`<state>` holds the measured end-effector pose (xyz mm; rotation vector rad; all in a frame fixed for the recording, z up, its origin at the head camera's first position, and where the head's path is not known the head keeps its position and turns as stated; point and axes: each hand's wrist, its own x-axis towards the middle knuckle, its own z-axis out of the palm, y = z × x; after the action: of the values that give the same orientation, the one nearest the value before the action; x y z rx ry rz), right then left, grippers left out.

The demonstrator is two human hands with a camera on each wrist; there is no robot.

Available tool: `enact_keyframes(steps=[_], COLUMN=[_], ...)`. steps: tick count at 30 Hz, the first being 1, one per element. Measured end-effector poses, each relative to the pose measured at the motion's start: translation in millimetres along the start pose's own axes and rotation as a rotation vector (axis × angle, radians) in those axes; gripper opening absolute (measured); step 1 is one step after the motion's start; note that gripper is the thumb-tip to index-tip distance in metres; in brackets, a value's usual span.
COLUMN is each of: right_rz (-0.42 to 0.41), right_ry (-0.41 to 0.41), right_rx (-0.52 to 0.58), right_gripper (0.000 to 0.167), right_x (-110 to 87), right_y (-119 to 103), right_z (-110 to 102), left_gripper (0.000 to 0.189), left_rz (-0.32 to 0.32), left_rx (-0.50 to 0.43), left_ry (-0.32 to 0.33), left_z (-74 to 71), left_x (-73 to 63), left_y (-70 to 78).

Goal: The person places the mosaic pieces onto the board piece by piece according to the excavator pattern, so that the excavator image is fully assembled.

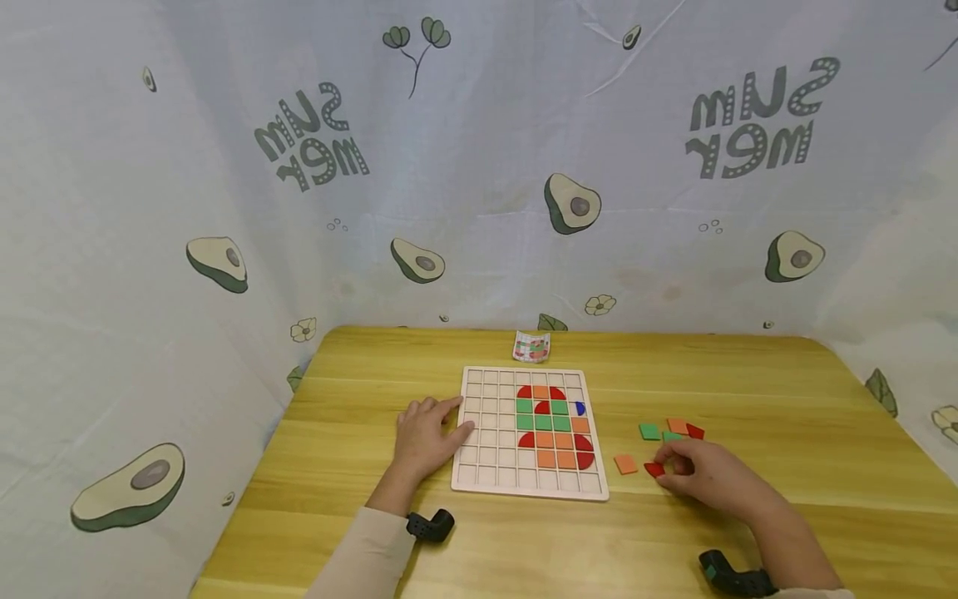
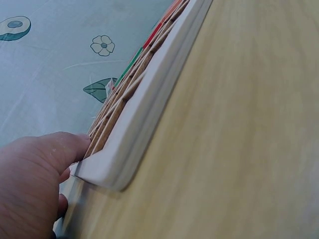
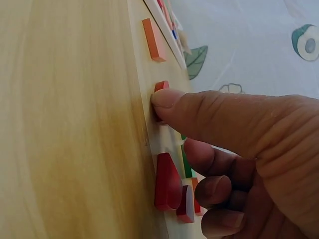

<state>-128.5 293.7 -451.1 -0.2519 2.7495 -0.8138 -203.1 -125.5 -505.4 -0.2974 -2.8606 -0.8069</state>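
Observation:
A pale wooden grid board (image 1: 486, 476) lies on the table, its right part filled with red, orange and green tiles. One small blue half-round piece (image 1: 580, 408) sits near its right edge. My left hand (image 1: 425, 437) rests at the board's left edge, thumb over the rim and fingers extended. To the right of the board, my right hand (image 1: 707, 472) holds a small red tile (image 1: 654, 469) between thumb and forefinger, low at the table top. The thumb hides part of this red tile (image 3: 162, 85) in the right wrist view, so its full shape cannot be told.
An orange square tile (image 1: 624, 464) lies between the board and my right hand. Beyond that hand are a green tile (image 1: 649, 432), another orange tile (image 1: 677, 425) and a red piece (image 1: 695, 432). A small printed pattern card (image 1: 531, 347) stands behind the board, before a curtain (image 1: 479, 166).

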Motion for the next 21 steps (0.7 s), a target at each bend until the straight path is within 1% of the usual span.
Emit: enact_keyframes(steps=[4,9,12,14,21], right_rz=[-0.012,-0.017,-0.016,-0.042,-0.085], right_ry=[0.026,0.061,0.062,0.059,0.034], right_rx=[-0.048,-0.079,-0.083,-0.084,-0.087], right_gripper=[0.016,0.018,0.018,0.019,0.018], right_x=[0.3,5.1,10.5,14.8,31.8], right_y=[-4.6,-21.3,-34.6,-44.1,-86.7], right_z=[-0.1,4.1,10.5,15.1,33.4], left_gripper=[0.053,0.053,0.052,0.052,0.052], left_rz=[0.001,0.0,0.0,-0.001,0.001], left_rx=[-0.001,-0.002,0.001,0.001,-0.005], left_ry=[-0.001,-0.002,-0.004,-0.004,0.002], left_z=[-0.6,-1.2,-1.3,-1.3,-0.4], left_x=[0.2,-0.6,-0.8,-0.8,0.2], left_y=[0.6,0.9,0.5,0.4,0.5])
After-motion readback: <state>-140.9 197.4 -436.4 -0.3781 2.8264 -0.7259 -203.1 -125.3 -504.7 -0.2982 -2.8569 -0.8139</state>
